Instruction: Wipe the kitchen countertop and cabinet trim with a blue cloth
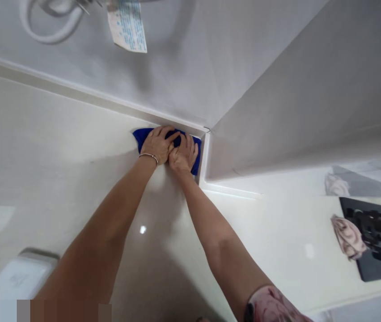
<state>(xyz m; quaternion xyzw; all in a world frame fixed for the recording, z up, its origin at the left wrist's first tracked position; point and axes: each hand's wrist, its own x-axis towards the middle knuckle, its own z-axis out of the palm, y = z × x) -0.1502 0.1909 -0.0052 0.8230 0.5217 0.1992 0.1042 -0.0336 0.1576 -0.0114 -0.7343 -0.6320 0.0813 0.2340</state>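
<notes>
A blue cloth lies in the far corner of a glossy cream countertop, where the two grey walls meet. My left hand, with a thin bracelet at the wrist, presses down on the cloth with its fingers curled over it. My right hand lies beside it, touching the left hand, fingers flat and together on the same cloth. Both arms reach forward from the bottom of the view. Most of the cloth is hidden under the hands.
A coiled white cable and a printed paper tag hang on the back wall. To the right sit a black gas hob and a crumpled pinkish rag. A white box-like object rests at lower left.
</notes>
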